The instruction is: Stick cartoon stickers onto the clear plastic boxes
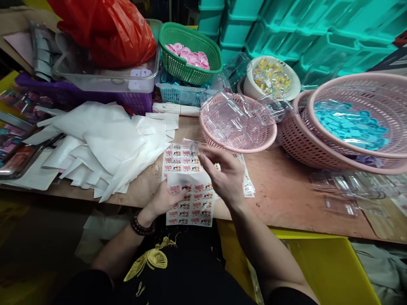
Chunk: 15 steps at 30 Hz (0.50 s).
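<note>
My left hand [165,199], with a beaded bracelet on the wrist, has its thumb and fingers closed on the left side of a sticker sheet [197,207] that hangs over the table's front edge. Pink and orange-white cartoon stickers run in rows on it. Above and to the right, my right hand [224,171] has its fingertips pressed together at a small clear plastic piece [187,148], which lies over more sticker sheets [171,165] on the table. What exactly its fingertips grip is blurred.
White backing strips [104,135] are heaped at the left. Behind my hands is a pink basket [238,144] of clear plastic cases. Larger pink baskets [299,140] stand at the right, a green basket [178,67] at the back. A yellow crate [327,262] is below the table.
</note>
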Available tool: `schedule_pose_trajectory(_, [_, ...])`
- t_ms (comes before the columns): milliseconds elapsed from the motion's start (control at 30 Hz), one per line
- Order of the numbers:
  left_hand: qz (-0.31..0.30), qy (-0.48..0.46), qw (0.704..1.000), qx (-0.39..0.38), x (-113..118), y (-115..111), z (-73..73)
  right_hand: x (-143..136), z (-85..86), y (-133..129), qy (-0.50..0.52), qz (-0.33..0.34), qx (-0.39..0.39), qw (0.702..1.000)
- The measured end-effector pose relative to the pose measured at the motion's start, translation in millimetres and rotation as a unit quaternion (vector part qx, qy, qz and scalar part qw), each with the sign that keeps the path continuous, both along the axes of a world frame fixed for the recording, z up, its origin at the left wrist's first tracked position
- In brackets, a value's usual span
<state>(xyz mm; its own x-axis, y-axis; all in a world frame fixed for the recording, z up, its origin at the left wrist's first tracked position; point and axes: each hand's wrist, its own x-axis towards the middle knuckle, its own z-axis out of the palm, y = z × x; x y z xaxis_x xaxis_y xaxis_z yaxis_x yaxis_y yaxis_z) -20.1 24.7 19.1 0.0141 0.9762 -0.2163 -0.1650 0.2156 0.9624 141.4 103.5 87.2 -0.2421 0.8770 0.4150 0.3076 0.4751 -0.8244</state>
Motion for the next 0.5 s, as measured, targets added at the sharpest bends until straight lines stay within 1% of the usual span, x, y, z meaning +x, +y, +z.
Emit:
schedule_pose_trajectory(33, [-0.010,-0.023,1.000,0.012,-11,-3,0.6,-6,-8.4,20,-0.046,-0.007,0.024,0.999])
schedule_pose_trajectory(67, [-0.020,-0.056,0.998,0.022,-23,-7,0.8,-12,-18.9,39,-0.111,0.004,0.049,0.993])
schedule_pose_trajectory(133, [-0.014,-0.125,0.991,0.046,-46,-12,0.7,-27,-41.1,72,-0.236,0.038,0.085,0.967])
schedule_pose_trajectory(200, [-0.032,-0.183,0.981,0.048,-67,-12,0.8,-38,-57.9,91,-0.308,0.053,0.103,0.944])
schedule_pose_trajectory(233, [-0.062,-0.208,0.975,0.039,-76,-8,1.2,-41,-62.8,93,-0.319,0.050,0.110,0.940])
schedule_pose_trajectory(300, [-0.130,-0.244,0.961,-0.003,-89,3,2.9,-39,-65.8,88,-0.301,0.036,0.133,0.944])
schedule_pose_trajectory(333, [-0.162,-0.245,0.955,-0.033,-93,10,3.8,-35,-65.0,81,-0.282,0.029,0.149,0.947])
schedule_pose_trajectory(400, [-0.212,-0.214,0.949,-0.095,-93,24,5.4,-22,-62.4,64,-0.248,0.017,0.189,0.950])
schedule_pose_trajectory(433, [-0.222,-0.190,0.949,-0.117,-90,30,5.9,-14,-62.0,55,-0.240,0.008,0.207,0.948])
schedule_pose_trajectory(500, [-0.224,-0.154,0.953,-0.132,-78,35,6.7,1,-65.0,39,-0.240,-0.010,0.230,0.943])
